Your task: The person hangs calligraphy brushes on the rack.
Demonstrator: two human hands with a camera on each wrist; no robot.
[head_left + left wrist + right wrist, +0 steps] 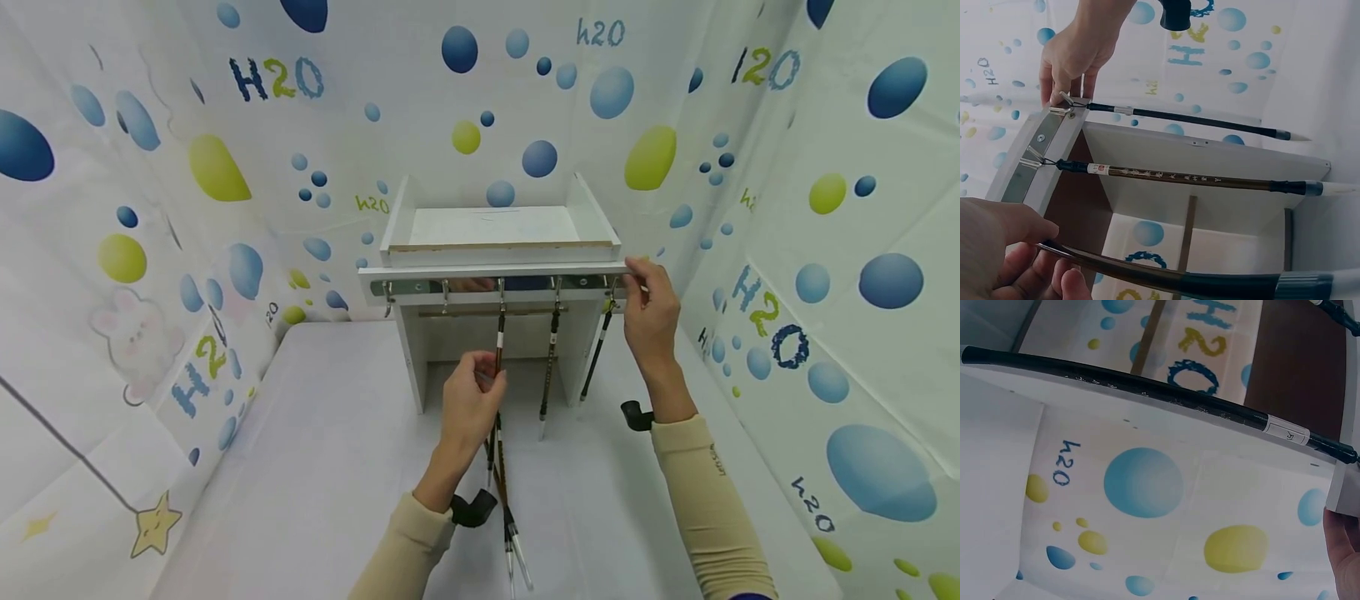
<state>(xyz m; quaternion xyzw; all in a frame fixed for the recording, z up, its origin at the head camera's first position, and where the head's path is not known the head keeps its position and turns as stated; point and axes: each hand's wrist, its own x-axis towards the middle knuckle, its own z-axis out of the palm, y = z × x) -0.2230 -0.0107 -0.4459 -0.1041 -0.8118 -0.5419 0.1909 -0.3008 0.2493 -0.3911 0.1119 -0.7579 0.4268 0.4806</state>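
Left hand [471, 400]: you're pinching the middle brush [500, 342], near upright under hook 3 [502, 287]; its loop's seating isn't clear, so releasing might drop it.
Right hand [654, 321]: gripping the rack's [450, 272] right end; a hard tug could tip it.
2 hung brushes [550, 367]: just right, easily knocked.
Loose brushes [502, 475]: crossed on the table [330, 433] below, crowding your left wrist.
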